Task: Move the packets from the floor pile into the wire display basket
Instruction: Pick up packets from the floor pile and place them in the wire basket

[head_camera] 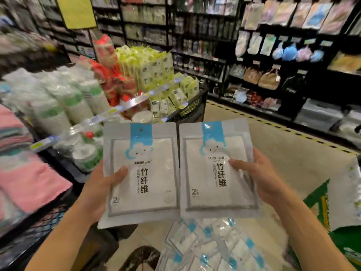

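Shop aisle, left hand (97, 190) fingers clamped on left packet (140, 173), right hand (261, 177) fingers clamped on right packet (216, 169)

The fingers of the left hand (101, 189) lie behind the left packet (141, 173), only the thumb showing; the right hand (259, 178) likewise behind the right packet (217, 169). The floor pile (211, 247) at 6 o'clock is cut by the bottom edge. The pink cloths (29, 182) and wire basket (39, 225) at 8 o'clock are smeared by blur. Small print on both packets is unreadable.
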